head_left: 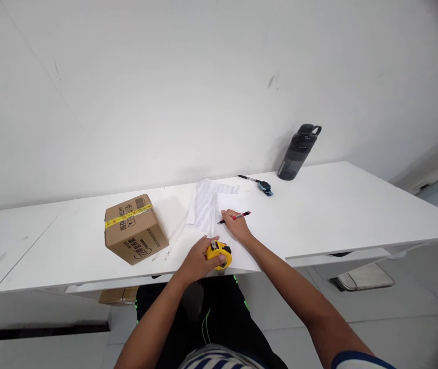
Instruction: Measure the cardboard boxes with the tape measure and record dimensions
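Observation:
My left hand (199,260) is closed around a yellow and black tape measure (219,254) at the front edge of the desk. In my right hand (233,225) is a red and black pen (242,216), its tip close to the paper. White paper (255,225) lies flat beneath the right hand. Just beyond my hands is a creased sheet (205,202) with fine print or writing on it, too small to read. Whether the pen tip touches the paper I cannot tell.
A taped cardboard box (136,229) sits on the white desk (342,205) at left. Toward the back lie a black pen (247,178) and a small dark blue object (265,188). A dark water bottle (298,152) stands near the wall. Below is a pale flat case (364,278).

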`<state>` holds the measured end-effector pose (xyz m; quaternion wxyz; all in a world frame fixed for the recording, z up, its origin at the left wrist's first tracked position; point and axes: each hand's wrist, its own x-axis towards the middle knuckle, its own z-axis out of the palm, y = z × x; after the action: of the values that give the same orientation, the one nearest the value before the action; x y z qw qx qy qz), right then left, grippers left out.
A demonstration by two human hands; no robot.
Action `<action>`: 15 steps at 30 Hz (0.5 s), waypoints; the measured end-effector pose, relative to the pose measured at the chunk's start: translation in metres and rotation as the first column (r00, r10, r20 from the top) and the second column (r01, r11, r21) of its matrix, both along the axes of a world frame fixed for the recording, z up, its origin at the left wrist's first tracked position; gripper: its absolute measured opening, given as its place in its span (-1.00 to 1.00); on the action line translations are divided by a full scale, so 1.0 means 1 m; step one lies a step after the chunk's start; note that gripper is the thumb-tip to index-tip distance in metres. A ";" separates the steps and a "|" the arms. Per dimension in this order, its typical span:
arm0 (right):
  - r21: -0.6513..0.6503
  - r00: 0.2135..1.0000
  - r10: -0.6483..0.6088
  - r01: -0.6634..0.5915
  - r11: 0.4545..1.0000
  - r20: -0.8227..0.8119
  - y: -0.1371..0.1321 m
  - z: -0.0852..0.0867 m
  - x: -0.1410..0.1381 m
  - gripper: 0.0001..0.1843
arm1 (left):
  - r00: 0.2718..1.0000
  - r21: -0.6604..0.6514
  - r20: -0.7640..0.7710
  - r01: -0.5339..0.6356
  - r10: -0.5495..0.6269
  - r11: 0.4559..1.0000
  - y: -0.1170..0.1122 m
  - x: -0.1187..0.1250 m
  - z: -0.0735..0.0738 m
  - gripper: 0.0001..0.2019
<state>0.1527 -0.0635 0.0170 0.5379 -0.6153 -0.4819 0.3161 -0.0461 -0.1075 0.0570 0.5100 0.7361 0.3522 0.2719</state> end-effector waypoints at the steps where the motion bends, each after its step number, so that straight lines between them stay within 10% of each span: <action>1: -0.001 1.000 0.001 -0.001 1.000 0.012 0.000 0.000 0.000 -0.56 | 0.999 0.007 -0.019 -0.027 0.027 1.000 0.002 0.004 -0.006 -0.55; 15: 0.011 0.994 0.055 -0.056 0.998 0.095 0.004 -0.005 -0.001 -0.53 | 0.993 -0.050 -0.079 -0.094 0.090 0.994 0.008 0.007 -0.028 -0.64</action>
<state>0.1522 -0.0592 0.0117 0.5096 -0.6123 -0.5259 0.2981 -0.0396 -0.0996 0.0290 0.5027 0.7150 0.4122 0.2571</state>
